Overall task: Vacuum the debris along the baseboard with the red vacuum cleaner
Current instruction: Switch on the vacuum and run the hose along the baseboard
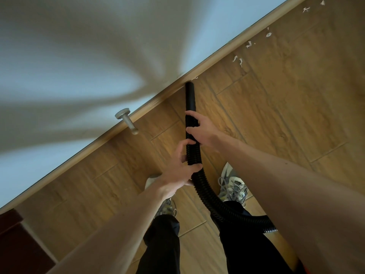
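A black ribbed vacuum hose (205,194) runs up from the lower right and ends in a smooth black nozzle (190,95). The nozzle tip touches the wooden baseboard (217,53). My right hand (201,129) grips the hose just behind the nozzle. My left hand (181,167) grips the hose lower down. White paper scraps (238,60) lie scattered on the floor along the baseboard to the upper right, with more scraps (268,34) farther on. A sliver of the red vacuum cleaner (302,267) shows at the bottom edge.
A metal doorstop (127,120) juts from the baseboard left of the nozzle. My two feet in pale sneakers (233,186) stand on the wood-pattern floor (276,115). Dark furniture (17,244) fills the lower left corner. The white wall (79,56) fills the upper left.
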The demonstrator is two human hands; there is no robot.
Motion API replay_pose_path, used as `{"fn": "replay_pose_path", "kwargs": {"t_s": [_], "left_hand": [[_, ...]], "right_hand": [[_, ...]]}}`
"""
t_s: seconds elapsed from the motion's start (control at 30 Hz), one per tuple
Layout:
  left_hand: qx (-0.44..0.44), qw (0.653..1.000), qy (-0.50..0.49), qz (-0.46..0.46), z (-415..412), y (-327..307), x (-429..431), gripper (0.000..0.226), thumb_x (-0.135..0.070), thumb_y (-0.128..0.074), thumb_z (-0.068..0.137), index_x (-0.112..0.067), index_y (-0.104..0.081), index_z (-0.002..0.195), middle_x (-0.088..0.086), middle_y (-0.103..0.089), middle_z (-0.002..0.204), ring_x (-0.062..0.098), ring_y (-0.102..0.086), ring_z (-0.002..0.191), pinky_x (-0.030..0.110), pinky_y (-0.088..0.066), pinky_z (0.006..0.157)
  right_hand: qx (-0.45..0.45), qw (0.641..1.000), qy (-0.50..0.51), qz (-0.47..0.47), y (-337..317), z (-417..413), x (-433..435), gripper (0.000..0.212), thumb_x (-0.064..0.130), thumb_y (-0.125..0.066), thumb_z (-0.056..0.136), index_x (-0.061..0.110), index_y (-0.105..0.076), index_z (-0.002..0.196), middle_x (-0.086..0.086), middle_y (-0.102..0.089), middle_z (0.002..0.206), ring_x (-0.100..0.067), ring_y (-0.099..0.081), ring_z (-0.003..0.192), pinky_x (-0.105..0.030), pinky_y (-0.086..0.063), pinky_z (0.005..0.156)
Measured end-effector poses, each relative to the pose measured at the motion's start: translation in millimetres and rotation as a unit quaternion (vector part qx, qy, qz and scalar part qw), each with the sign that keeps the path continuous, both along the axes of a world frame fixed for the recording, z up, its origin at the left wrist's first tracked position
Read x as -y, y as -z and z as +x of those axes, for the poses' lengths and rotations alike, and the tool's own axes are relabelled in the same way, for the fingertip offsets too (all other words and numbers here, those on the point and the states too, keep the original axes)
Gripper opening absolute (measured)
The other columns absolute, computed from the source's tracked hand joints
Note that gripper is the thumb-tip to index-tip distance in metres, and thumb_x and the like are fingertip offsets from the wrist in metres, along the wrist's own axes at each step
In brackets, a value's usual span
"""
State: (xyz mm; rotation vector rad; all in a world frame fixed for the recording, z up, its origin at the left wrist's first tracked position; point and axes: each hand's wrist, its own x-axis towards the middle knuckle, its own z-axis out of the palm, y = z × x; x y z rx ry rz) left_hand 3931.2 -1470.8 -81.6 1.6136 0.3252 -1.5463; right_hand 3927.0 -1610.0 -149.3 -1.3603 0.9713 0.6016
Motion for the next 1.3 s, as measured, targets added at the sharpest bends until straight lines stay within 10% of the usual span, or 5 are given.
{"fn": "replay_pose_path", "kwargs": {"t_s": [1.3], "left_hand": [[-0.017, 0.999, 0.04, -0.021, -6, 13, 64, 0.057, 0.004, -0.065, 0.089, -0.044, -0.05, 0.116, 0.014, -0.059, 0.122, 0.03, -0.066, 0.102, 0.041, -0.062, 0.073]], "right_hand": [[-0.001, 0.998, 0.067, -0.011, 3, -19, 65, 0.058, 0.004, -0.052, 0.091, 0.038, -0.048, 0.138, 0.0, -0.056, 0.106, -0.024, -0.064, 0.093, -0.046, -0.06, 0.079]]}}
